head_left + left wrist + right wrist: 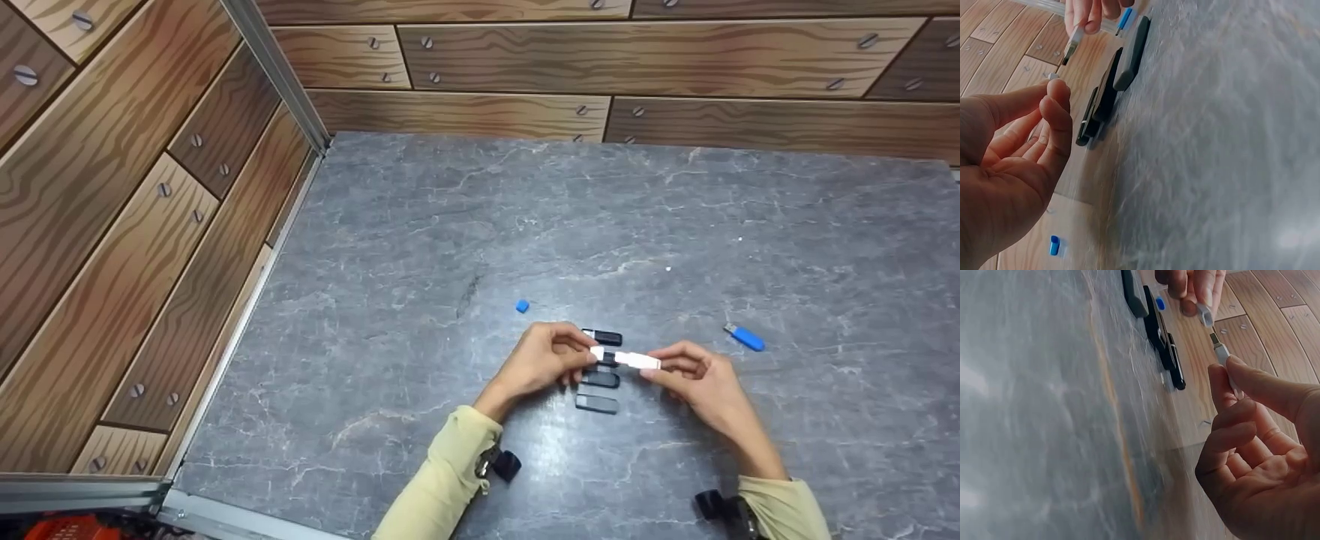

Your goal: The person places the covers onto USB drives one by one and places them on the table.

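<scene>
My left hand (541, 358) pinches a small white cap (1205, 315) between thumb and fingertips. A white USB flash drive (637, 361) is pinched in my right hand (701, 380), its metal plug pointing left toward the cap. In the right wrist view a short gap separates plug and cap. Both hands are above a column of dark flash drives: a black one (604, 337) at the top, others partly behind the hands and white drive, a dark one (601, 379) lower, and a grey one (597, 404) nearest me.
An uncapped blue flash drive (745, 337) lies to the right on the grey marbled table (420, 225). Its small blue cap (522, 306) lies up and left of the column. Wood-patterned panels (510, 60) stand along the back and left edges.
</scene>
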`<act>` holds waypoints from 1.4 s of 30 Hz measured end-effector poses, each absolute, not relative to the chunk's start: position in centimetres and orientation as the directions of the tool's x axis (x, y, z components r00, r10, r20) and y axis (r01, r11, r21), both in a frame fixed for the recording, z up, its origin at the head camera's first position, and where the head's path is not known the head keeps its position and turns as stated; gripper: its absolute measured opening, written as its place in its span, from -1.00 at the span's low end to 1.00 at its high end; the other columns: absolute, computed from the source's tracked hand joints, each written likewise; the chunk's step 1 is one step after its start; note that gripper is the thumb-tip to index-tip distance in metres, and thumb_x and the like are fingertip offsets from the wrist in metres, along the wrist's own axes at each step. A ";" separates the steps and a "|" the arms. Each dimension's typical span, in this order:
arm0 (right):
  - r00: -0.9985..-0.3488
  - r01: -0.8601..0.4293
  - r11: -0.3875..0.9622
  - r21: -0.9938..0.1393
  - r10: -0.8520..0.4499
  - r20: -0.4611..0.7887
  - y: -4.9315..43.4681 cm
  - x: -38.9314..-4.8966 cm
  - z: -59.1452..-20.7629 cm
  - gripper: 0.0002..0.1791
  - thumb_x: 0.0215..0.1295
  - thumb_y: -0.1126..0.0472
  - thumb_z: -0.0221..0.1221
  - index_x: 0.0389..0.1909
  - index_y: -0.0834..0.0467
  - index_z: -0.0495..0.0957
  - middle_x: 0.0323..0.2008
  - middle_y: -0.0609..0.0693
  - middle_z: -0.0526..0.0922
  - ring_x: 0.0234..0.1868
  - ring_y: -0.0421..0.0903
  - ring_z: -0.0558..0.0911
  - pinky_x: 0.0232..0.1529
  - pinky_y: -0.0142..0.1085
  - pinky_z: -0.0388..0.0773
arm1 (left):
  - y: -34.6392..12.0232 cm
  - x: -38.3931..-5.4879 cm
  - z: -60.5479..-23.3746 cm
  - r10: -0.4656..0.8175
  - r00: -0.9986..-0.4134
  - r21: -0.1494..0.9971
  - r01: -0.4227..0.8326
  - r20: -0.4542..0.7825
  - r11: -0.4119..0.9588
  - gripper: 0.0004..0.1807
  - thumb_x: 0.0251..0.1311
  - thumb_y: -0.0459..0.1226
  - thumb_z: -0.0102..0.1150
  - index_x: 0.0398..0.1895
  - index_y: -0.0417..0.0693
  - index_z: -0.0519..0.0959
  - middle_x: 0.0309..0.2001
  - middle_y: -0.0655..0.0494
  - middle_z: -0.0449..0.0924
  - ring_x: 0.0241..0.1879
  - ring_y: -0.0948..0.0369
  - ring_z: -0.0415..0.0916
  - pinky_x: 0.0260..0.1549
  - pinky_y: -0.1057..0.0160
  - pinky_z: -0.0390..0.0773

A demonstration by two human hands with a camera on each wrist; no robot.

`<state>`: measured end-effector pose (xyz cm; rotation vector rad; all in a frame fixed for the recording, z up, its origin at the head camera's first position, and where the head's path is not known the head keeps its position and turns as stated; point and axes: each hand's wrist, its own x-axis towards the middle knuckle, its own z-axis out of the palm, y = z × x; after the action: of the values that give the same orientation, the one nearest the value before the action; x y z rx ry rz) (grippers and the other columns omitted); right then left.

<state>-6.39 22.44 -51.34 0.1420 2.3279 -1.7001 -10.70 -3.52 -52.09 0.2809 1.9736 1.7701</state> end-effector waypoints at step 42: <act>-0.950 0.261 0.314 -0.913 -0.083 -0.300 20.8 -6.4 -51.5 -0.61 0.26 0.26 0.47 0.05 0.34 0.68 -0.42 -0.23 0.82 -0.61 -0.28 0.51 -0.58 -0.43 0.48 | -2.2 -10.3 -52.0 0.462 -0.866 0.979 -0.132 -0.189 0.153 -0.80 0.25 -0.43 0.43 -0.07 -0.25 0.76 -0.27 -0.28 0.80 -0.63 0.32 0.57 -0.64 0.42 0.58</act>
<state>-6.42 20.83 -51.48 0.1605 2.2925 -1.6777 -10.28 -2.23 -52.00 0.3140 1.9871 1.7609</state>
